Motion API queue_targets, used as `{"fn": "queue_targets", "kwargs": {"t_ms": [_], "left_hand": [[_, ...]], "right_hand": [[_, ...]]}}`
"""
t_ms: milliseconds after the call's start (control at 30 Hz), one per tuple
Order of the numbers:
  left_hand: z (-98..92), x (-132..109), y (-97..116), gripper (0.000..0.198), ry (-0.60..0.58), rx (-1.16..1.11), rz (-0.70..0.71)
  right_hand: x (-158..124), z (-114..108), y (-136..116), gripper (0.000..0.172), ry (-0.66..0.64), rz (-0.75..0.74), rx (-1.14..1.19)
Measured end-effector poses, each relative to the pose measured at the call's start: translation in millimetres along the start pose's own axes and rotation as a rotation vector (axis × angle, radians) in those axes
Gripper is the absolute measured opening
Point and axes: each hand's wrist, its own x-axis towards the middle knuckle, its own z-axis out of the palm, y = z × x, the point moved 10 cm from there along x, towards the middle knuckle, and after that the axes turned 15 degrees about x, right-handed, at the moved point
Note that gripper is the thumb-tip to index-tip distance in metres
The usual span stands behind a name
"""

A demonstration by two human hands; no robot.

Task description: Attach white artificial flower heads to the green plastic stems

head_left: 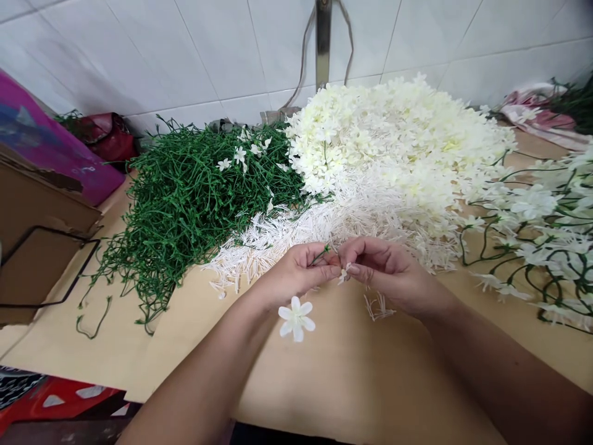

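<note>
In the middle, my left hand (303, 269) is closed in a pinch on a thin green artificial stem (319, 254). My right hand (391, 269) meets it, thumb and fingertips pinching a small white artificial flower (344, 272) whose petals show between the two hands. Below my left wrist is an open white flower (296, 319); whether it hangs from the held stem or lies on the board I cannot tell. Just beyond my hands spreads a heap of thin white stamens (278, 238), and a few loose stamens (380, 307) lie under my right hand.
Green stems (199, 185) are piled at the left, white blossoms (393, 123) at the back centre. Assembled flower sprays (532, 228) lie at the right. A cardboard box (37, 247) stands at the left edge, and a tiled wall (222, 49) closes the back.
</note>
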Motion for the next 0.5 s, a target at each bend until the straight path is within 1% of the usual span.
{"fn": "queue_targets", "kwargs": {"t_ms": [67,133,233,333,433,500], "left_hand": [[-0.8,-0.3,2.2,0.026,0.005,-0.019,0.01],[-0.8,-0.4,2.9,0.026,0.006,-0.037,0.004],[-0.6,-0.5,0.3,0.025,0.002,-0.062,-0.018],[0.1,-0.8,-1.3,0.024,-0.015,-0.061,-0.018],[1.1,-1.4,-0.2,0.025,-0.032,-0.045,-0.015],[1.8,-1.9,1.3,0.027,-0.042,-0.041,-0.027]], "right_hand": [[0.1,-0.4,0.8,0.009,-0.007,-0.006,0.068],[0.0,-0.1,-0.2,0.009,-0.013,-0.01,0.082],[-0.5,2.0,-1.0,0.007,-0.022,0.011,0.0],[-0.9,1.7,0.2,0.011,-0.005,0.034,-0.11],[-0.5,-2.0,-1.4,0.011,0.032,0.0,-0.176],[0.0,-4.8,-1.0,0.013,0.049,-0.011,-0.161]]}}
